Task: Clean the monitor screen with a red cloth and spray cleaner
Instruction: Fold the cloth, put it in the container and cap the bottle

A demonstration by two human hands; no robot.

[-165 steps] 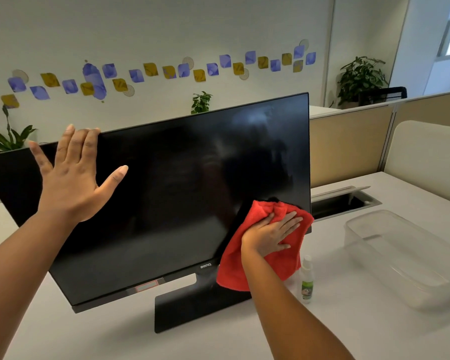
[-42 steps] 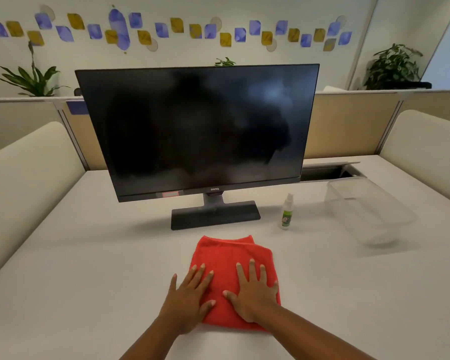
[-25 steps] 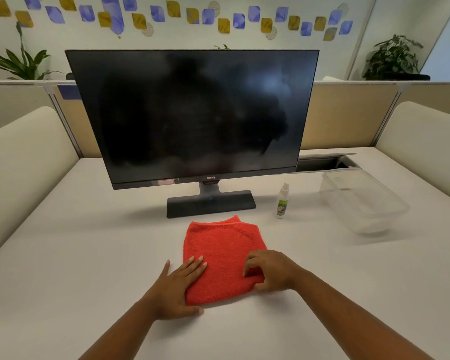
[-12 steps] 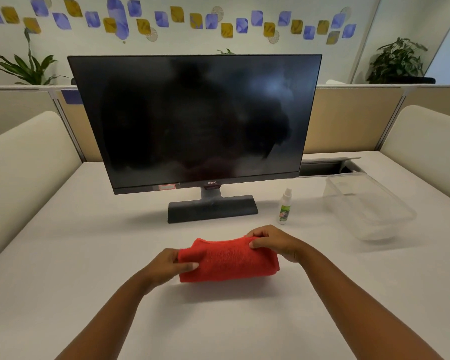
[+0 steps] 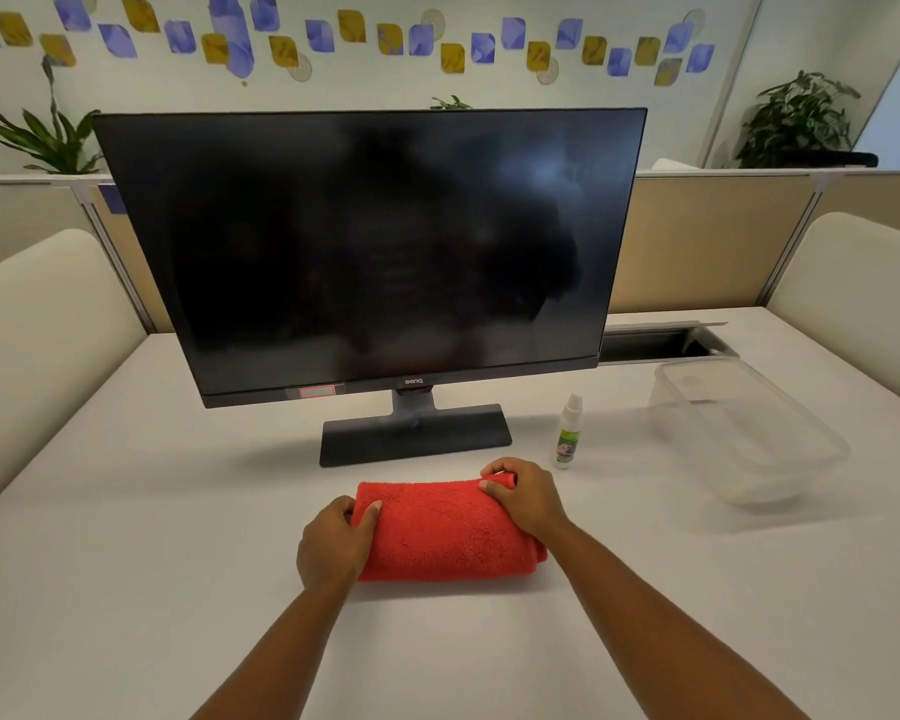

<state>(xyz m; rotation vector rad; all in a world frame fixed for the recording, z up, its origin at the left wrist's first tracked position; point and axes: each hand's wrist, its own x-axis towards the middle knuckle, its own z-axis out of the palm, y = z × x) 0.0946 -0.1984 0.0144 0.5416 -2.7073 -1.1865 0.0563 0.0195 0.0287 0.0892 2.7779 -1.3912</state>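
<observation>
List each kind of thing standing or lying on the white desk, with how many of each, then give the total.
Monitor: 1
Red cloth: 1
Spray bottle: 1
Clear plastic tub: 1
Total: 4

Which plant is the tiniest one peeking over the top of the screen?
The little plant poking up just behind the monitor top edge, near its middle. Only a few leaves show; the left plant and right plant look bigger.
</observation>
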